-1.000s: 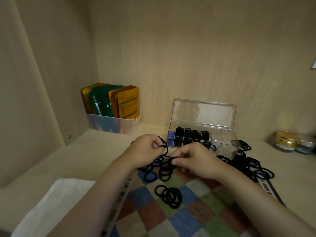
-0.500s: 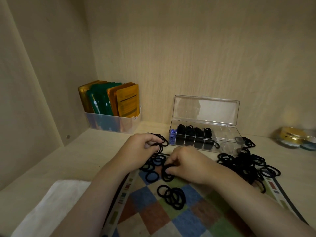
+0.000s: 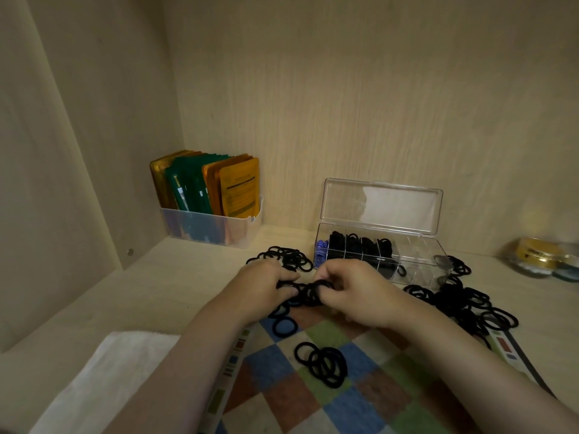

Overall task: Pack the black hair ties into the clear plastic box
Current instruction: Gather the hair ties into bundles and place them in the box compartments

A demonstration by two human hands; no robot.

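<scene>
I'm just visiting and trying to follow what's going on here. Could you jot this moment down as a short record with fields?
Left hand: holds bunch of black hair ties
Right hand: grips the same bunch
Clear plastic box: lid open, standing up; left compartments hold black ties, right end looks empty
Loose ties: heap right of the box, heap behind the left hand, few ties on the checked mat
Also there: bin of packets, white cloth
</scene>
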